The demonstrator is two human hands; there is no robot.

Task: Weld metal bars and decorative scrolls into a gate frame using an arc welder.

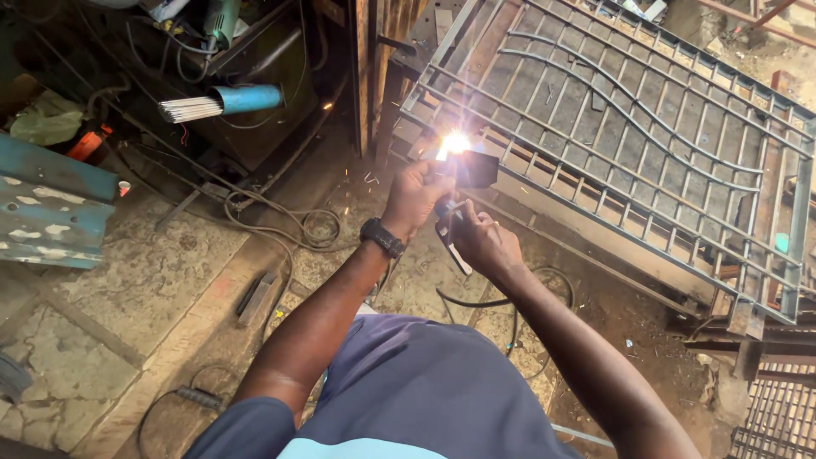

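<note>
My left hand (414, 197), with a black watch on the wrist, holds up a small dark welding shield (474, 168) in front of a bright welding arc (454, 143). My right hand (483, 242) grips a dark electrode holder (449, 240) whose rod points up toward the arc. The arc burns at the near left edge of a large grey metal gate frame (629, 127) with straight and wavy bars, lying flat in front of me. Sparks scatter on the ground left of the arc.
A blue tube full of welding rods (223, 103) lies at the upper left among cables and machinery. A blue painted metal piece (53, 204) sits at far left. Black cables (289, 228) snake over the cracked concrete floor. More metal grating (778, 416) lies at lower right.
</note>
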